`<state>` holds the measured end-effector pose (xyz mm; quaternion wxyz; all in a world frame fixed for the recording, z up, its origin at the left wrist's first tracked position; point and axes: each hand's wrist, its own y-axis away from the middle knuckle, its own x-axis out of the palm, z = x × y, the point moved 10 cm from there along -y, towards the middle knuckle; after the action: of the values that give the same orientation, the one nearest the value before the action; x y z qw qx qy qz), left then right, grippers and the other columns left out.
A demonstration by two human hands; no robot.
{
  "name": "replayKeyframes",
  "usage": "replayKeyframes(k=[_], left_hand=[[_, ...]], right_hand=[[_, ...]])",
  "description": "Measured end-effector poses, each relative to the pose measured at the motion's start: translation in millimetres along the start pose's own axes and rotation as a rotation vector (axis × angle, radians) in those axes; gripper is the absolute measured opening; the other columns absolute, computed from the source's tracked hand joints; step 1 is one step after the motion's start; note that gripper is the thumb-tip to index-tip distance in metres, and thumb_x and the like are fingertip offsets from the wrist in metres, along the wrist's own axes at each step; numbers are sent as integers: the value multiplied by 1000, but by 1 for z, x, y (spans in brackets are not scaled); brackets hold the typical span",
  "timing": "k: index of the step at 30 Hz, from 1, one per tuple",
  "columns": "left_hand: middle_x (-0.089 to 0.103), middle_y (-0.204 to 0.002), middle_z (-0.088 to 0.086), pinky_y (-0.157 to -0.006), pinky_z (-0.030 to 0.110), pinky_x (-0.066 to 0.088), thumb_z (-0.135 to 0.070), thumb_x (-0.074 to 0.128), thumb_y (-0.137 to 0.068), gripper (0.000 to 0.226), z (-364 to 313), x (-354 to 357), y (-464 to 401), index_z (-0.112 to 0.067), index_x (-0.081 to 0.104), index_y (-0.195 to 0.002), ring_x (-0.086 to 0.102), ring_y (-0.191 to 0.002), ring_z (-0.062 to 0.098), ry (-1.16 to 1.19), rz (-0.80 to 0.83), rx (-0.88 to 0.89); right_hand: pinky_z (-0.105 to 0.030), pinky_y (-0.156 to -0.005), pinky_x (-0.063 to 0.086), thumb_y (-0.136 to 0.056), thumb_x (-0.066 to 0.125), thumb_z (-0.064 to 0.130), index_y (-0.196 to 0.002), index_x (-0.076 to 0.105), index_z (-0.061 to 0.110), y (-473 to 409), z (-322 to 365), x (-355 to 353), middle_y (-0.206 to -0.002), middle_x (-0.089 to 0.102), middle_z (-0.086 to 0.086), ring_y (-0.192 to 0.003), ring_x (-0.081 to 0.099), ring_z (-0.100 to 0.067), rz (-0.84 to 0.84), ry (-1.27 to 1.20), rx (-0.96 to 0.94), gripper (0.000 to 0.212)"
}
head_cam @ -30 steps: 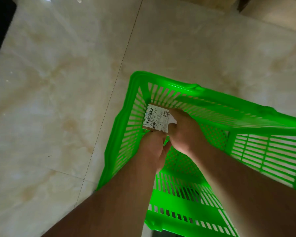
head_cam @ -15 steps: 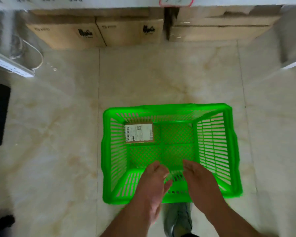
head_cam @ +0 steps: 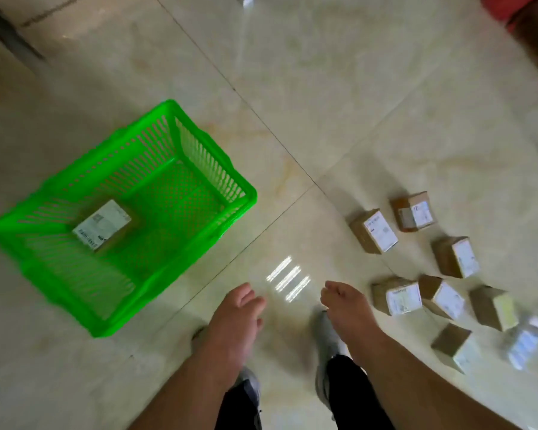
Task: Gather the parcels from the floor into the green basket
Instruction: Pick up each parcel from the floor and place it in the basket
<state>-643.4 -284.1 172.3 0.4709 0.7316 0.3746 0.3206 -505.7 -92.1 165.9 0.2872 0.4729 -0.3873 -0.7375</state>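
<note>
The green basket [head_cam: 243,193] stands on the tiled floor at the left. One brown parcel with a white label [head_cam: 103,225] lies inside it, near its left wall. Several more small brown labelled parcels lie scattered on the floor at the right, the nearest one [head_cam: 396,295] just right of my right hand. My left hand [head_cam: 235,318] hangs empty over bare floor, right of the basket, fingers loosely apart. My right hand [head_cam: 347,307] is also empty, fingers slightly curled, a short way left of the parcels.
My two shoes [head_cam: 326,339] and dark trouser legs show below the hands. A bright light reflection [head_cam: 288,277] lies on the glossy tiles between basket and parcels. A red object [head_cam: 507,7] sits at the top right corner, a dark strip at the top left.
Both hands let go of the parcel, which now lies in the basket, and drew back. My view has swung right, so the basket sits left and the scattered parcels appear.
</note>
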Motion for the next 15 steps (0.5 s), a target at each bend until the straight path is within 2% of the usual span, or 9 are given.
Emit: replayKeyframes(k=[2, 4, 6, 7, 9, 11, 13, 15], left_hand=[[53, -147, 2, -99, 27, 51, -10, 57, -98, 54, 16, 33, -2, -14, 44, -150, 57, -121, 15, -66, 8, -18], [52, -149, 1, -107, 34, 49, -11, 58, -98, 56, 32, 68, -4, -16, 42, -152, 57, -124, 15, -124, 17, -45], [51, -151, 1, -111, 37, 46, -12, 57, -98, 56, 49, 108, -6, -16, 41, -152, 56, -127, 16, -189, 38, -70], [50, -151, 1, -111, 36, 46, -12, 56, -99, 56, 57, 129, -9, -16, 41, -152, 55, -127, 16, -220, 43, -76], [50, -152, 2, -107, 32, 47, -11, 55, -99, 56, 74, 170, -14, -16, 41, -152, 55, -125, 15, -264, 54, -94], [48, -153, 2, -104, 29, 46, -12, 54, -99, 55, 93, 215, -21, -15, 40, -152, 55, -123, 15, -302, 81, -113], [48, -153, 0, -108, 31, 44, -14, 55, -98, 55, 109, 259, -30, -17, 41, -151, 55, -122, 15, -346, 101, -122], [50, -152, 2, -114, 40, 41, -17, 59, -96, 56, 124, 297, -47, -19, 44, -150, 55, -127, 16, -387, 99, -104]], right_hand=[[-38, -79, 52, -86, 58, 28, -95, 66, 22, -7, -30, -30, -93, 65, 1, -85, 65, -26, -46, -13, 39, 14], [-34, -82, 50, -93, 54, 24, -107, 67, 23, -20, -62, -57, -95, 62, 2, -94, 65, -28, -64, -34, 84, 19], [-32, -84, 50, -95, 51, 24, -120, 65, 24, -35, -94, -83, -105, 61, 4, -95, 62, -23, -66, -37, 118, 29], [-32, -81, 51, -94, 51, 23, -118, 65, 22, -40, -107, -96, -104, 63, 3, -93, 62, -20, -69, -58, 125, 27], [-28, -64, 48, -94, 52, 21, -100, 65, 24, -56, -140, -126, -92, 63, 1, -80, 58, -18, -83, -120, 145, 14], [-25, -56, 41, -93, 52, 13, -82, 57, 24, -74, -173, -154, -77, 55, -1, -66, 50, -17, -75, -228, 191, 17], [-22, -54, 43, -94, 52, 8, -76, 54, 23, -91, -202, -180, -70, 50, 1, -60, 47, -15, -68, -282, 240, 24], [-31, -64, 50, -93, 54, 16, -71, 56, 21, -112, -231, -206, -73, 56, 1, -64, 52, -16, -107, -339, 289, 23]])
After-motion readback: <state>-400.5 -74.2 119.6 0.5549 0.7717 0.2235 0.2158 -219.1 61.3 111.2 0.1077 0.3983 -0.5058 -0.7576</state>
